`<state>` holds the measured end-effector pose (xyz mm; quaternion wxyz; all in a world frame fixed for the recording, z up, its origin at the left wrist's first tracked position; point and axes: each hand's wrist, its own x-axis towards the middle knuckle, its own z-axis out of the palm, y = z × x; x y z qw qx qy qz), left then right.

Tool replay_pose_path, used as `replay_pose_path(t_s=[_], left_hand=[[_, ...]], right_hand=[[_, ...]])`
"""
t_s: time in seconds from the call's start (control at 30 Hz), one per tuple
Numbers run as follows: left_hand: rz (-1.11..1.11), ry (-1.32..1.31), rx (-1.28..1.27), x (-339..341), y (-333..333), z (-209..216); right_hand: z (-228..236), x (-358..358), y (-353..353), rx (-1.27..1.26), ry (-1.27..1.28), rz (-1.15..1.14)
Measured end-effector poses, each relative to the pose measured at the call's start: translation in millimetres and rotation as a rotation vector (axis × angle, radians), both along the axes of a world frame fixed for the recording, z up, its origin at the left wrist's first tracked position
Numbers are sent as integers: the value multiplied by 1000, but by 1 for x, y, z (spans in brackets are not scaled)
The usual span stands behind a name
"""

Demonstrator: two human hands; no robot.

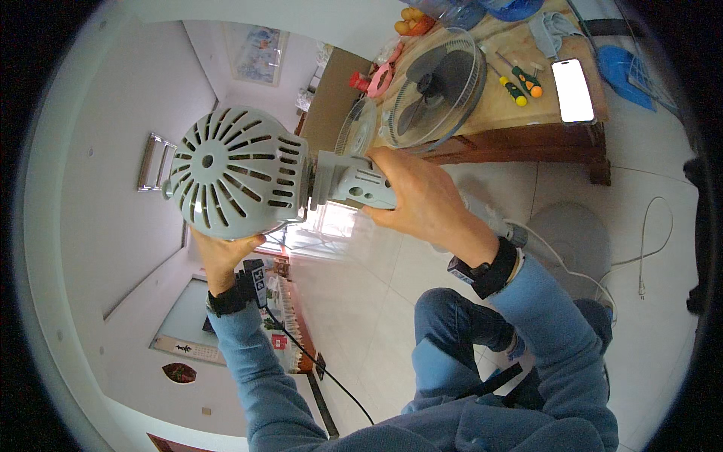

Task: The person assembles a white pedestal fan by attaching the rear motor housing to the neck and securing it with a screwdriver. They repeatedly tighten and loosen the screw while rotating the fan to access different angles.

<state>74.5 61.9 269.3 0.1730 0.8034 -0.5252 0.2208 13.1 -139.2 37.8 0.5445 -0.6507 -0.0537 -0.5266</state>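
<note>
A pale grey-green fan motor housing [237, 177] with slotted vents is held up in front of me, tipped on its side. My left hand [218, 256] grips it from below; its thumb shows along the lower edge, and the other fingers are hidden behind the housing. My right hand [425, 197] is wrapped around the fan's neck [367, 187], just right of the housing. Below my right forearm, a white cord [561, 260] runs over the round grey fan base [572, 233] on the floor.
On the wooden table [542, 134] lie a wire fan guard with dark blades [433, 87], a yellow-ended screwdriver [517, 96], an orange-ended screwdriver [529, 84], a phone [573, 90] with a lit screen and a grey cloth [553, 32]. A blue dustpan [623, 75] is beyond the table's right end.
</note>
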Motion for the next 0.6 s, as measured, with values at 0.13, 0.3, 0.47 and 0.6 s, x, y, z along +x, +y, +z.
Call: replay_pose_path(t_s=[0.13, 0.3, 0.47, 0.6], left_hand=[[-27, -32, 9, 1, -1, 0], [-41, -38, 26, 3, -2, 2], [67, -58, 59, 0, -1, 4], [16, -54, -20, -8, -8, 2]], right_hand=[[-1, -1, -1, 16, 59, 43], [-2, 1, -1, 17, -6, 10], [-1, 1, -1, 34, -38, -26], [-1, -1, -2, 35, 63, 40]])
